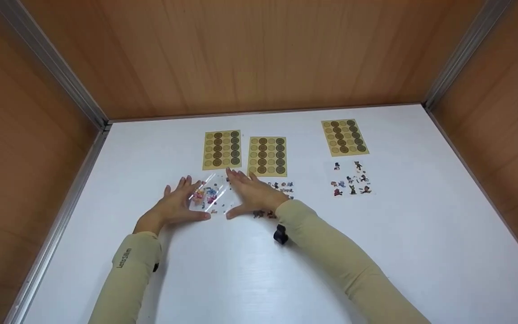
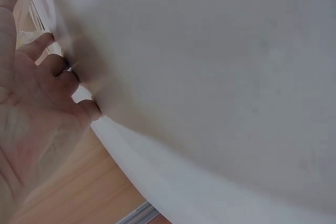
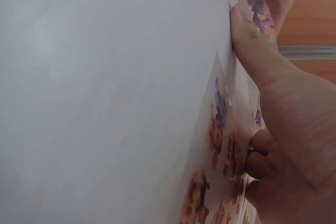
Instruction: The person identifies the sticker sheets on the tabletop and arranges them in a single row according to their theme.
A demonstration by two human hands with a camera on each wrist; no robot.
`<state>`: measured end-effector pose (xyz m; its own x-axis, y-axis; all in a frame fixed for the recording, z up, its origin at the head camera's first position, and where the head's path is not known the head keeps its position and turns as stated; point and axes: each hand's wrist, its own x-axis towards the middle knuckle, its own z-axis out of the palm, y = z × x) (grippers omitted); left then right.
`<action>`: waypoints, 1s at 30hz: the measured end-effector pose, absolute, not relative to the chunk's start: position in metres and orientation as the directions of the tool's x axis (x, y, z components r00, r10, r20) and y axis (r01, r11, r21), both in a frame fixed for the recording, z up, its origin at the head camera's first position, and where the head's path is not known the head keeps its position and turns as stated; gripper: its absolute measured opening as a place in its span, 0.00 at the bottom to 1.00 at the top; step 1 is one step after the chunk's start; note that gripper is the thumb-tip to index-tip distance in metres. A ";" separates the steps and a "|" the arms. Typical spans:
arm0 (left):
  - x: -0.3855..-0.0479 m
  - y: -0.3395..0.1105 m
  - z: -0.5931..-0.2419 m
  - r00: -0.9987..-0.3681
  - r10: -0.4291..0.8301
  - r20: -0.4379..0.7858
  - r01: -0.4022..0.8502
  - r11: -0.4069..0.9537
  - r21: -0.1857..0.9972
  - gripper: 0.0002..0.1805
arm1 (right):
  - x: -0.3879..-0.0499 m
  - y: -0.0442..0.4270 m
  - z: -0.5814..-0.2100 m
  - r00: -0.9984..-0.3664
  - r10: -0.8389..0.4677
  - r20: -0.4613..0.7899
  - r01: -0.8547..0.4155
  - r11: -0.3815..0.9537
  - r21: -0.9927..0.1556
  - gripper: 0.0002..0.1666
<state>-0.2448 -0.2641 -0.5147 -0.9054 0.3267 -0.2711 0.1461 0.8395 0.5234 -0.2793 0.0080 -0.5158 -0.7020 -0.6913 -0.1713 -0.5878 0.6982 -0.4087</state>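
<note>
A clear sticker sheet (image 1: pixel 216 198) with small colourful cartoon figures lies on the white table, glare across it. My left hand (image 1: pixel 178 204) rests at its left side, fingers spread, fingertips down, thumb by the lower edge. On the right side my right hand (image 1: pixel 256 193) touches it, fingers fairly straight and thumb pointing toward the left thumb. A second clear sticker sheet (image 1: pixel 286 186) lies partly hidden under the right hand; its figures also show in the right wrist view. In the left wrist view, the left hand's fingertips (image 2: pixel 92 109) touch the table surface.
Two gold sheets of round stickers, one left (image 1: pixel 222 150) and one middle (image 1: pixel 267 156), lie behind the hands. Farther right are another gold sheet (image 1: pixel 345 137) and a clear figure sheet (image 1: pixel 351 178). Wooden panels (image 1: pixel 259 58) border the table at the back and sides.
</note>
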 end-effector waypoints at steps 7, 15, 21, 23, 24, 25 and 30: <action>-0.241 -0.260 -0.511 -0.905 0.334 -0.263 0.125 0.801 0.585 0.59 | -0.280 0.007 -0.516 -0.724 -0.672 -0.155 -0.572 0.711 -0.409 0.82; -0.231 -0.259 -0.510 -0.928 0.318 -0.193 0.047 0.614 0.788 0.45 | -0.271 0.003 -0.520 -0.742 -0.657 -0.136 -0.536 0.703 -0.467 0.81; -0.220 -0.257 -0.495 -0.961 0.256 -0.099 0.009 0.389 0.921 0.26 | -0.253 0.001 -0.519 -0.779 -0.625 -0.044 -0.412 0.564 -0.716 0.73; -0.215 -0.256 -0.488 -0.970 0.218 -0.103 -0.026 0.332 0.943 0.25 | -0.246 -0.001 -0.517 -0.802 -0.597 -0.013 -0.327 0.457 -0.827 0.70; -0.212 -0.256 -0.484 -0.974 0.195 -0.113 -0.049 0.308 0.950 0.26 | -0.243 -0.003 -0.515 -0.817 -0.576 -0.009 -0.260 0.382 -0.887 0.68; -0.210 -0.255 -0.481 -0.977 0.172 -0.123 -0.071 0.280 0.957 0.27 | -0.241 -0.005 -0.513 -0.830 -0.557 -0.008 -0.190 0.297 -0.936 0.67; -0.196 -0.254 -0.471 -0.990 0.073 -0.123 -0.108 0.179 0.978 0.28 | -0.229 -0.018 -0.507 -0.857 -0.496 -0.138 0.208 -0.088 -0.974 0.60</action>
